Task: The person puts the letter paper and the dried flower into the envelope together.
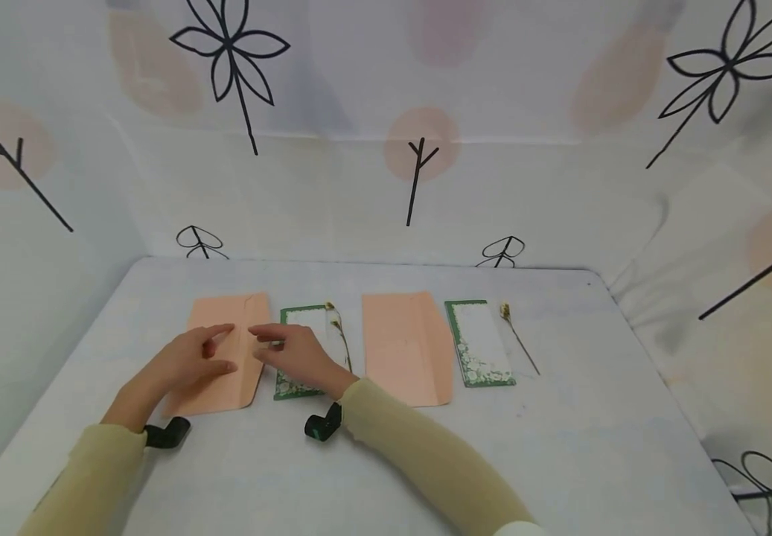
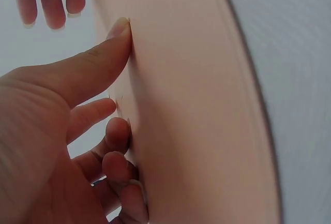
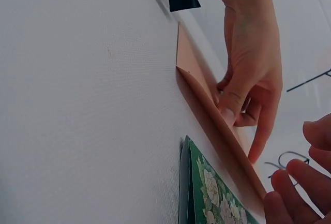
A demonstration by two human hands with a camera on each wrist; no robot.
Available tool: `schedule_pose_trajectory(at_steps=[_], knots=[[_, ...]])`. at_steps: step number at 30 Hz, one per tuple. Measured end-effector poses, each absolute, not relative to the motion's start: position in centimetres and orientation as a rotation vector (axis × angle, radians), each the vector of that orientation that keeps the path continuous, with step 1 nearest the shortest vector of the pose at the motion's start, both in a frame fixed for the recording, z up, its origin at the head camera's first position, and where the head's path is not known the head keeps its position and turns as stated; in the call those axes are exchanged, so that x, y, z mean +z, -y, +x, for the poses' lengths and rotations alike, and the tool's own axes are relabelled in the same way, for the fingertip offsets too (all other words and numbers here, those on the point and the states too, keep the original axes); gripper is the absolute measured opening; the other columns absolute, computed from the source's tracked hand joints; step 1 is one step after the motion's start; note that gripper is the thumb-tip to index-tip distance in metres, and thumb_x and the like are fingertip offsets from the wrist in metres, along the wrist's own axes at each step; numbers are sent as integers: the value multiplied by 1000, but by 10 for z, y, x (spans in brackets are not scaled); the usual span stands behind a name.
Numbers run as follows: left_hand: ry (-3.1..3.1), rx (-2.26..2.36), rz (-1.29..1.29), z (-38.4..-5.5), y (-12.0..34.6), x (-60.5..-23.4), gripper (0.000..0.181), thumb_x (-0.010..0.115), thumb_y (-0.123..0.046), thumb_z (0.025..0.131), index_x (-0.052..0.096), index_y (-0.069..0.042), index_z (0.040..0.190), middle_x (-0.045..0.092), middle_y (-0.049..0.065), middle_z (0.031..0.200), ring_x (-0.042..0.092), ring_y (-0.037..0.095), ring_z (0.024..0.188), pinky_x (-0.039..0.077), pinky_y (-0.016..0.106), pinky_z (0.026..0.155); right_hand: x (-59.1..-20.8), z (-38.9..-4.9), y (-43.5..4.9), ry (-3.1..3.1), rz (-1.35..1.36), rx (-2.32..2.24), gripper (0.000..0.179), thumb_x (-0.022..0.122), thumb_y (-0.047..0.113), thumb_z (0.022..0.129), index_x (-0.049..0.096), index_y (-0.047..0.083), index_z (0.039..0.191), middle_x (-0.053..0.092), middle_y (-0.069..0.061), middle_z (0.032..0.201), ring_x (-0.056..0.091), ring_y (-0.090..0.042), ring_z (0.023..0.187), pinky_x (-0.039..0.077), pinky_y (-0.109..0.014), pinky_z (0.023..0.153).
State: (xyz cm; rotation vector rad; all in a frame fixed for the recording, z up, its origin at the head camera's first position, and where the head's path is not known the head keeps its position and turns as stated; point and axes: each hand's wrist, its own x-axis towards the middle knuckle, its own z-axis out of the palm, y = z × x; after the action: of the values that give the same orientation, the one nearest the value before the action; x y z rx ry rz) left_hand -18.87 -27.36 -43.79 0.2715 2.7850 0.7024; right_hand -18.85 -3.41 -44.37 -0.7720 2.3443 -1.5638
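A peach envelope [image 1: 218, 387] lies on the left of the table, its flap side to the right. My left hand [image 1: 187, 357] is over it, the thumb and fingertips spread and touching its surface, as the left wrist view shows with the envelope [image 2: 191, 79] under the thumb. My right hand [image 1: 298, 353] hovers at the envelope's right side with fingers loosely bent and nothing between them. Beneath the right hand lies a folded card [image 1: 288, 388] with a green floral border, partly hidden. In the right wrist view the envelope's flap stands slightly raised along its fold.
A dried flower stem [image 1: 343, 339] lies across the first card. Further right are a second peach envelope [image 1: 399, 342], another green-bordered floral card [image 1: 482, 346] and a second dried flower [image 1: 522, 342]. A white cloth covers the table [image 1: 593, 447]; patterned fabric hangs behind and at the sides.
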Motion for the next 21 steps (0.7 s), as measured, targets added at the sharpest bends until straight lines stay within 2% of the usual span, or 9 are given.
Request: schedule_pose_trajectory(at_steps=[6, 9, 12, 14, 16, 17, 19, 21], knots=[[-2753, 697, 281, -188, 276, -433, 88, 77, -44, 85, 37, -2, 151, 42, 6, 81, 41, 21, 74, 32, 35, 62, -445, -193, 46, -2407, -743, -1509, 39, 66, 21, 96, 64, 20, 134, 64, 7, 129, 59, 0, 95, 48, -18, 74], [-2739, 692, 295, -188, 277, -431, 90, 77, -45, 85, 35, -2, 152, 41, 6, 81, 40, 21, 73, 32, 35, 62, -446, -196, 50, -2436, -718, -1477, 39, 67, 23, 95, 64, 22, 134, 66, 8, 119, 54, -2, 78, 45, -19, 69], [-2733, 671, 315, -188, 278, -431, 91, 76, -46, 86, 33, -2, 153, 41, 6, 81, 40, 21, 73, 32, 35, 62, -447, -198, 54, -2495, -718, -1360, 41, 66, 26, 96, 62, 23, 137, 68, 0, 95, 49, -9, 66, 43, -20, 71], [-2736, 643, 325, -188, 277, -432, 92, 74, -50, 86, 32, -3, 153, 42, 7, 83, 42, 22, 76, 33, 36, 63, -448, -199, 56, -2553, -736, -1243, 43, 66, 28, 96, 60, 25, 139, 69, 4, 105, 57, -5, 79, 43, -19, 81], [-2735, 614, 320, -189, 275, -432, 94, 72, -55, 86, 31, -5, 154, 46, 9, 88, 47, 25, 81, 39, 40, 67, -448, -200, 57, -2613, -778, -1080, 47, 65, 30, 97, 56, 25, 142, 68, 3, 118, 60, -4, 102, 42, -20, 93], [-2735, 600, 314, -189, 274, -432, 95, 71, -57, 85, 31, -6, 154, 46, 9, 89, 48, 25, 81, 40, 41, 68, -447, -201, 59, -2645, -807, -978, 48, 65, 31, 97, 54, 26, 144, 63, 4, 130, 57, -5, 116, 40, -22, 99], [-2733, 577, 311, -189, 271, -432, 96, 69, -60, 85, 30, -7, 155, 48, 11, 93, 50, 28, 85, 43, 47, 72, -446, -203, 61, -2704, -869, -763, 52, 65, 34, 97, 51, 26, 147, 45, 8, 151, 41, -8, 137, 34, -26, 108], [-2729, 565, 307, -189, 270, -432, 96, 68, -60, 86, 29, -8, 155, 48, 11, 93, 50, 28, 84, 44, 50, 73, -445, -203, 63, -2741, -937, -536, 58, 65, 40, 96, 46, 26, 150, 39, 5, 155, 35, -11, 142, 30, -29, 112]])
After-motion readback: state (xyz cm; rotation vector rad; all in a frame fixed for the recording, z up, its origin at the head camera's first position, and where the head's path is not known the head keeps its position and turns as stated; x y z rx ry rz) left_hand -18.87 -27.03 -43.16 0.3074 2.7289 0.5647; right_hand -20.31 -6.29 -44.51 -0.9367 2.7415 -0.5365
